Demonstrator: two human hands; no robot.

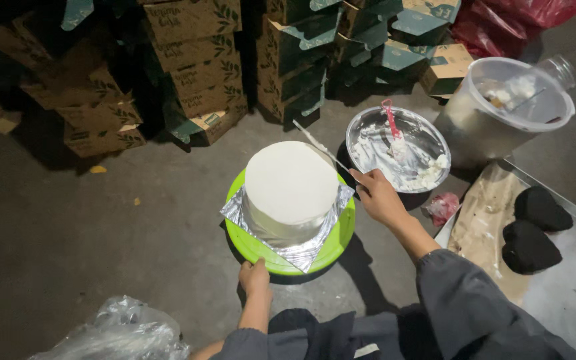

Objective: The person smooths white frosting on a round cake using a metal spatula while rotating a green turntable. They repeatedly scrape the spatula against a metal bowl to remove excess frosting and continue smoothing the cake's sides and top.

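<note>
A round cake (291, 181) covered in white cream stands on a square foil board (315, 250), which rests on a green turntable (341, 240) on the floor. My left hand (254, 277) grips the turntable's near rim. My right hand (376, 195) holds a long thin palette knife (315, 145) whose blade lies along the cake's far right edge. Just beyond it, a metal bowl (368, 133) holds white cream and a red-handled spatula (392, 127).
Stacks of cardboard boxes (195, 67) line the back. A clear plastic tub (501, 117) stands at the right. A metal tray (568, 267) with brown paper carries two dark heart-shaped cakes (535, 227). A crumpled plastic bag (118, 333) lies near left.
</note>
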